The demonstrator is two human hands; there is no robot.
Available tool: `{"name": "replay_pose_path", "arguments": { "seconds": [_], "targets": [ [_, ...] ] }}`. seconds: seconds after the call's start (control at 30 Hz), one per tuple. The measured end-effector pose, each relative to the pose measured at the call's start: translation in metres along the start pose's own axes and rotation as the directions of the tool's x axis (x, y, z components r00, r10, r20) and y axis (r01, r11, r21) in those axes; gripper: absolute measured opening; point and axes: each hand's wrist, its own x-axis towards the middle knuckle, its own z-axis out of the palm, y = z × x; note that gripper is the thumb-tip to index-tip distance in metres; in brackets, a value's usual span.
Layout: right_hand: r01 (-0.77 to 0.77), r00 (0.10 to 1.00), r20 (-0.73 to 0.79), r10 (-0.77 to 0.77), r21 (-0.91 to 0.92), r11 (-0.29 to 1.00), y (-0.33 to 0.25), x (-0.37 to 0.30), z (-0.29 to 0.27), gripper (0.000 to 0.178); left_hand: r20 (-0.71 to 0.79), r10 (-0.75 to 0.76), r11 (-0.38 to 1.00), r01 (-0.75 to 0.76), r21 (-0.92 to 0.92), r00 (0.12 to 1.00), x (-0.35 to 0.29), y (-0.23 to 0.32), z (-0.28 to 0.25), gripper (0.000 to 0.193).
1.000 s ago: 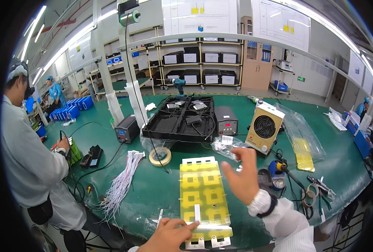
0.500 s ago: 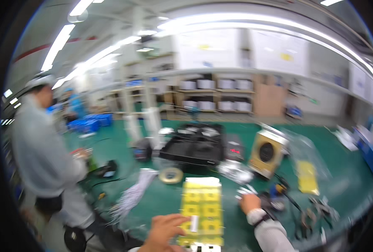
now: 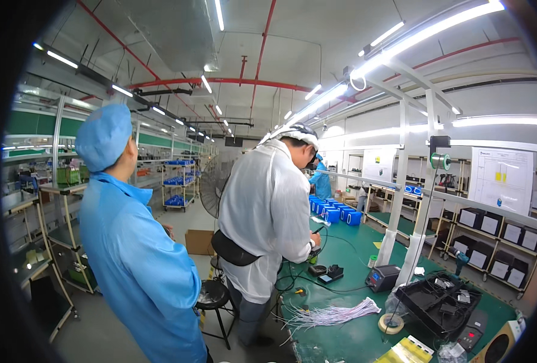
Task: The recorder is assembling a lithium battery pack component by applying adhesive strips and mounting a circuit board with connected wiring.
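Neither of my hands shows now. Closest to me on the green bench [image 3: 356,339] lies a panel of yellow-covered pieces [image 3: 404,352], cut off by the lower edge. Beside it are a roll of tape [image 3: 391,323] and a fanned bundle of thin white wires [image 3: 335,316]. A black tray [image 3: 422,305] with small dark and white parts stands behind the tape. To its right sits a dark box with a red display [image 3: 471,334]. At the lower right, a wooden-coloured box with a black round face [image 3: 499,348] is partly visible.
A co-worker in white [image 3: 262,206] leans over the bench; another in blue [image 3: 132,242] stands at my left. A black stool [image 3: 212,294] is between them. Blue cases [image 3: 335,212] line the far bench. White posts [image 3: 395,206] rise from its right side. Shelving [image 3: 56,199] stands left.
My view has swung left and up, away from the bench. Both hands, which were at the yellow panel and right of it, have left the picture. The co-worker in blue has come into view.
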Motion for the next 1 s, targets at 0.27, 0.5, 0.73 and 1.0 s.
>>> {"name": "replay_pose_path", "arguments": {
  "seconds": [0.27,0.5,0.73,1.0],
  "targets": [
    [0.253,0.947,0.260,-0.191,-0.231,0.940,-0.037,-0.196,-0.005,0.034,-0.042,0.064,0.968,-0.072,-0.242,0.997,0.003,0.009,0.038,0.028],
    [-0.896,0.327,0.415,0.849,0.422,0.139,-0.093,0.049,0.022,0.017,0.042,0.380,0.876,-0.374,0.305,0.924,0.007,0.006,-0.010,0.021],
    [-0.924,-0.193,0.526,0.828,0.187,-0.334,-0.095,0.035,0.004,0.018,0.199,0.628,0.672,-0.653,0.349,0.753,0.022,0.002,-0.005,0.024],
    [-0.758,-0.086,0.658,0.748,0.444,-0.477,-0.077,0.050,0.027,0.021,0.302,0.354,0.796,-0.455,0.399,0.885,0.020,-0.006,-0.012,0.012]
  ]
}}
